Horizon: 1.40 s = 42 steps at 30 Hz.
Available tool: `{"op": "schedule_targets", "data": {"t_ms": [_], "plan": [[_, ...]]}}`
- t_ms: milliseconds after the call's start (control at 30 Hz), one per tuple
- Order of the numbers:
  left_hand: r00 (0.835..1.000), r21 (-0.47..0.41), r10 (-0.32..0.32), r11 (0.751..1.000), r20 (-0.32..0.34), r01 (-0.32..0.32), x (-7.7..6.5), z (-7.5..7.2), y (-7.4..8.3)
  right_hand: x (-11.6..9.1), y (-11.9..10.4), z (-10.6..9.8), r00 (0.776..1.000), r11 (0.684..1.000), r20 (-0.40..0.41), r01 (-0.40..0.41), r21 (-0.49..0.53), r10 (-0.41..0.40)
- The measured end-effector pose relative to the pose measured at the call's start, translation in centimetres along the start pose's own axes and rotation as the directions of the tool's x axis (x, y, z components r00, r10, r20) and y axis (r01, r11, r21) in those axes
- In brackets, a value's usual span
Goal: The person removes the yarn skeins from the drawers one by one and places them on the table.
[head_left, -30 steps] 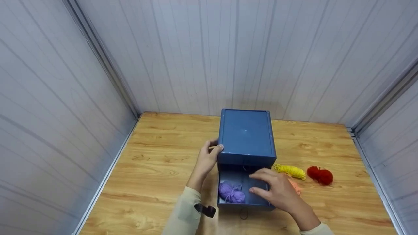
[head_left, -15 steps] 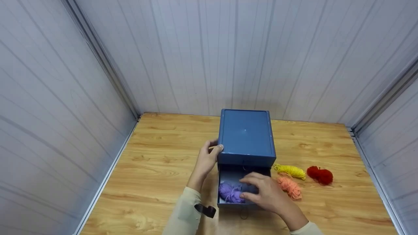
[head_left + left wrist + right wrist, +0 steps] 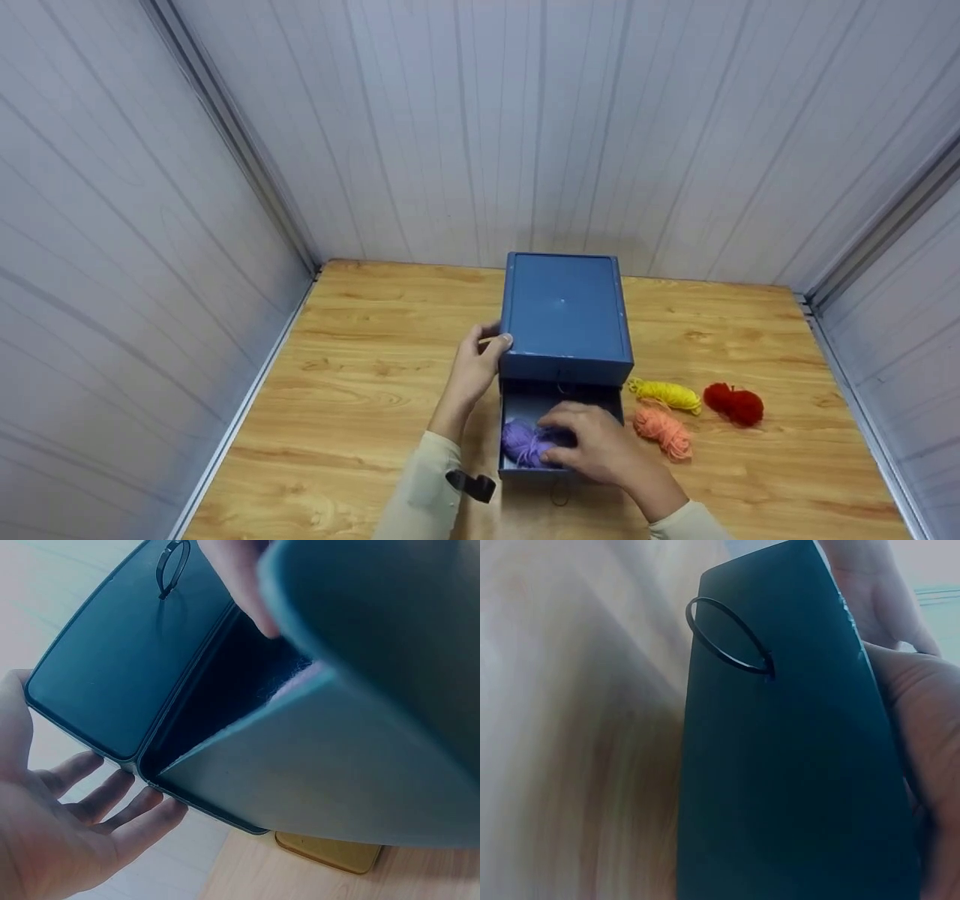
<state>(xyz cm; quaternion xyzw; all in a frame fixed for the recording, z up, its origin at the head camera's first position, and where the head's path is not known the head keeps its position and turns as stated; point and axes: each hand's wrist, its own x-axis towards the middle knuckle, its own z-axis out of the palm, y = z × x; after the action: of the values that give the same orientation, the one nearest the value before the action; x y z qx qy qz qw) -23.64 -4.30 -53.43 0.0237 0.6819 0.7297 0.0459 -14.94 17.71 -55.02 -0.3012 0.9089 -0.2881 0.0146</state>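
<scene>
A blue two-drawer box [image 3: 566, 304] stands on the wooden table with its lower drawer [image 3: 525, 409] pulled out. My left hand [image 3: 476, 364] holds its left side, thumb at the top front corner; in the left wrist view the fingers [image 3: 150, 829] lie against the side. Inside the drawer sits a purple yarn skein [image 3: 520, 444] at the front left. My right hand [image 3: 596, 446] reaches over the drawer, its spread fingers and thumb around the skein's right end. The right wrist view shows the drawer front [image 3: 787, 765] with a black ring pull [image 3: 724, 637], which hides most of the fingers.
Right of the box lie a yellow skein [image 3: 666, 395], a coral skein [image 3: 664, 431] and a red skein [image 3: 735, 405]. Pale panel walls enclose the table [image 3: 360, 390] at the back and sides. The upper drawer's front [image 3: 112, 667] stands closed.
My right hand has moved left across the drawer, from its right side to the purple skein. The coral skein is uncovered. My left hand has stayed on the box.
</scene>
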Motion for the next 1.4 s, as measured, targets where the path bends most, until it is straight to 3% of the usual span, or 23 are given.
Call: {"op": "schedule_targets", "data": {"t_ms": [333,500,767,1167,1400], "plan": [[1.0,0.025,0.012,1.0,-0.001,-0.012,0.0,0.0,0.2,0.7,0.6,0.2,0.985,0.994,0.17,-0.059,0.094,0.042],[1.0,0.032,-0.004,0.999,0.012,0.004,0.0,-0.1,0.1,0.9,0.6,0.3,0.979,0.988,0.201,-0.071,0.137,0.042],[1.0,0.048,-0.003,0.999,0.011,0.002,-0.1,-0.3,0.1,0.9,0.8,0.4,0.984,0.979,0.171,-0.081,0.185,0.049],[1.0,0.048,-0.006,0.999,-0.004,0.006,0.0,-0.2,0.2,0.6,0.6,-0.6,0.997,0.986,0.053,0.043,0.16,-0.053],[1.0,0.045,-0.01,0.999,-0.008,0.011,-0.1,-0.2,0.1,-0.1,0.6,-2.0,0.999,0.984,-0.012,0.053,0.172,-0.051]]}}
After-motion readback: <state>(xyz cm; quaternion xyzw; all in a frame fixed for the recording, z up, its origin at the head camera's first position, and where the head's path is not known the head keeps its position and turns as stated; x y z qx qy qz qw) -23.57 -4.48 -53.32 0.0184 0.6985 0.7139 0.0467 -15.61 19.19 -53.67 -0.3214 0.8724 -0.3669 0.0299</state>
